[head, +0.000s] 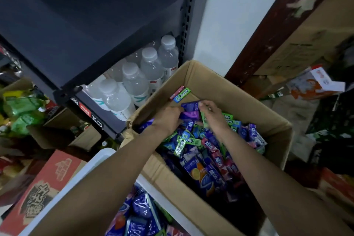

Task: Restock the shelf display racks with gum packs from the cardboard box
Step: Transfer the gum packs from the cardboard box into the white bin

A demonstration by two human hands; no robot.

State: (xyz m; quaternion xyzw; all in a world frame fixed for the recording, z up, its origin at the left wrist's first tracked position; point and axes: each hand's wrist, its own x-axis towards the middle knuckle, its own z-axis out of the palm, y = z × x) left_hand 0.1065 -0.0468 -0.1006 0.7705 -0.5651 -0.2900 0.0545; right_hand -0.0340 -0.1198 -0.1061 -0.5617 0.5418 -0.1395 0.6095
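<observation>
Small dark-blue gum pack (pixel 190 105), held over the far end of the open brown cardboard box (pixel 206 78): the right hand (pixel 212 113) pinches its right end, while the left hand (pixel 168 118) curls round a purple gum pack (pixel 189 115) just beneath. A loose heap of blue, green and pink gum packs (pixel 203 151) fills the box. Left of the box, clear plastic water bottles (pixel 134 80) stand on a dark metal shelf (pixel 90 115).

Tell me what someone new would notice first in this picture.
First, the cardboard box at centre, heaped with bright gum packs. Both hands meet over its far side: the left hand and right hand grip purple packs. Beyond on the left, water bottles stand on a dark shelf.
</observation>
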